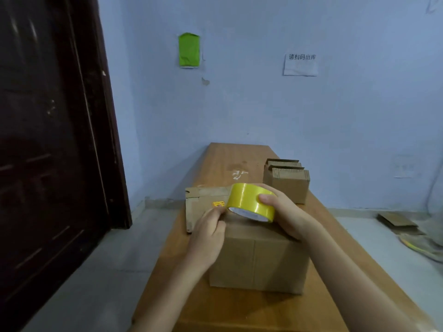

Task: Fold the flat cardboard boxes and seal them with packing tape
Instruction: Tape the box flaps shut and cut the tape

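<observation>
A folded-up cardboard box (260, 257) stands on the wooden table (230, 161) in front of me. Just above its top, my right hand (286, 212) grips a roll of yellow packing tape (251, 202), thumb on the outer face. My left hand (208, 236) is at the roll's left edge, its fingertips pinching at the tape there. Whether a free tape end is lifted is hard to tell. A flat cardboard box (203, 202) with a small yellow label lies on the table behind my left hand.
Two small folded boxes (287, 180) stand at the table's back right. A dark wooden door (48, 140) fills the left side. Flat cardboard pieces (398, 222) lie on the floor at right. A blue wall closes off the far end of the table.
</observation>
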